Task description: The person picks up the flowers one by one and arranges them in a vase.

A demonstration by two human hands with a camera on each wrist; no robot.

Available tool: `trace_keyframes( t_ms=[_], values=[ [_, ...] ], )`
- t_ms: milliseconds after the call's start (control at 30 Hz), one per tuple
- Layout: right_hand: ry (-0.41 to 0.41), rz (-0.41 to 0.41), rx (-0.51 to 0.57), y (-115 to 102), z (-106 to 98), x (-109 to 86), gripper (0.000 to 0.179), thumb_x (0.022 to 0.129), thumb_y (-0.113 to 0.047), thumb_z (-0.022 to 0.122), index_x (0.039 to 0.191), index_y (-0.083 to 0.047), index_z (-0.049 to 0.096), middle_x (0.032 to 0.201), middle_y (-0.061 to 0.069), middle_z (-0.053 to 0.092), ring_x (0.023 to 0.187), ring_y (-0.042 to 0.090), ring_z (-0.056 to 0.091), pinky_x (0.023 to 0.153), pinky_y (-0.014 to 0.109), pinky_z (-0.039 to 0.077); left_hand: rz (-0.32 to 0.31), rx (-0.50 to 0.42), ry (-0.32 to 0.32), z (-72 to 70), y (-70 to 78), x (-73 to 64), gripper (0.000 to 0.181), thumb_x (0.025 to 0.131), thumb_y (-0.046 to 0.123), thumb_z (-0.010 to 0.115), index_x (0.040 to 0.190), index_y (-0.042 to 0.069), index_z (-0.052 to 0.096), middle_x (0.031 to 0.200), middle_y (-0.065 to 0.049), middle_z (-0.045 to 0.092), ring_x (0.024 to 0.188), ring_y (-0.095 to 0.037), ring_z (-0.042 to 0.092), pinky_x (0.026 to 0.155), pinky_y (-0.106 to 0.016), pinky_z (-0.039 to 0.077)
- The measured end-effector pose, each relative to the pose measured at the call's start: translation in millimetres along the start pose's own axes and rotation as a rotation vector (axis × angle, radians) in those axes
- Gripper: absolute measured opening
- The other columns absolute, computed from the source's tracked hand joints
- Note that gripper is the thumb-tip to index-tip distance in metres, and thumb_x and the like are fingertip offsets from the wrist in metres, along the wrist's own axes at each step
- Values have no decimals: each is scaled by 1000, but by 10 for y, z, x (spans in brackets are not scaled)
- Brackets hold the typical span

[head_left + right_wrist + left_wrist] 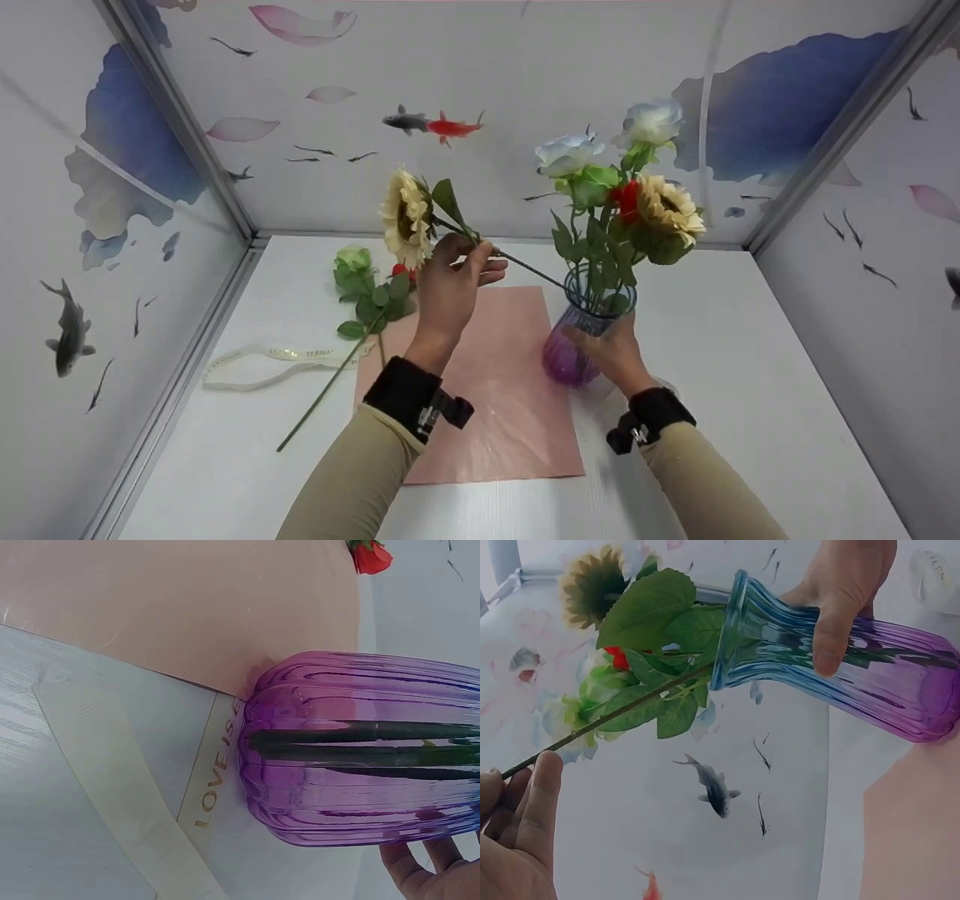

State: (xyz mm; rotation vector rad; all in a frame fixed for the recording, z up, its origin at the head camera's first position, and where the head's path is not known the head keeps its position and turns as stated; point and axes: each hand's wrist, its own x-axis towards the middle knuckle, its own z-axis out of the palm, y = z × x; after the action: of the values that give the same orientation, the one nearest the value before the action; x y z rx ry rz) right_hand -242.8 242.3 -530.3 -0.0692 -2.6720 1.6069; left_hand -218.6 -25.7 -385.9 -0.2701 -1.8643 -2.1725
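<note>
My left hand pinches the stem of a cream sunflower, whose head leans left. That stem slants down to the vase's mouth; how far it goes in I cannot tell. Around the glass vase, blue at the rim and purple at the base, my right hand is curled, with its thumb on the near side in the left wrist view. Tilted slightly, the vase holds two pale blue-white roses, another sunflower and a red flower. Dark stems show through its purple glass.
Pink wrapping paper lies on the white table. Left of it are a green-white rose, a red rose and a looped pale ribbon. More lettered ribbon lies beside the vase base. Printed panels stand around the table.
</note>
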Motion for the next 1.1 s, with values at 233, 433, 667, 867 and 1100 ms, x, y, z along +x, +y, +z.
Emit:
trace_keyframes(
  t_ms=[233, 433, 667, 867, 1100],
  values=[
    [10, 20, 6, -15, 10, -2, 112, 84, -35, 85, 154, -7, 3, 154, 29, 33, 147, 42, 34, 121, 55, 27, -14, -7, -22, 96, -56, 13, 14, 101, 12, 66, 103, -2, 64, 105, -18, 70, 84, -28, 77, 78, -38, 62],
    [12, -2, 17, -5, 19, 9, 111, 84, -32, 86, 154, -7, 4, 154, 28, 33, 147, 40, 33, 121, 54, 25, -15, 16, -29, 124, -100, 1, 13, 101, 10, 65, 104, -2, 64, 102, -16, 69, 82, -27, 77, 75, -38, 62],
    [1, -19, 19, 5, 32, 16, 110, 84, -36, 86, 154, -8, 5, 154, 24, 33, 147, 38, 34, 121, 55, 26, -27, 80, -45, 138, -181, -6, 16, 102, 15, 65, 104, 0, 66, 100, -14, 70, 80, -24, 77, 73, -35, 62],
    [2, -25, 26, 13, 25, 14, 112, 83, -41, 85, 155, -8, 5, 155, 24, 31, 148, 37, 32, 122, 54, 24, -24, 134, -72, 171, -260, -12, 20, 103, 19, 64, 109, 0, 66, 104, -14, 72, 80, -23, 77, 72, -33, 62],
    [-5, -29, 46, 9, 13, 7, 113, 83, -40, 86, 154, -7, 5, 155, 24, 31, 148, 37, 32, 122, 53, 24, -57, 112, -66, 227, -320, -7, 20, 102, 18, 65, 110, 0, 66, 104, -13, 75, 78, -23, 77, 70, -34, 62]
  ],
)
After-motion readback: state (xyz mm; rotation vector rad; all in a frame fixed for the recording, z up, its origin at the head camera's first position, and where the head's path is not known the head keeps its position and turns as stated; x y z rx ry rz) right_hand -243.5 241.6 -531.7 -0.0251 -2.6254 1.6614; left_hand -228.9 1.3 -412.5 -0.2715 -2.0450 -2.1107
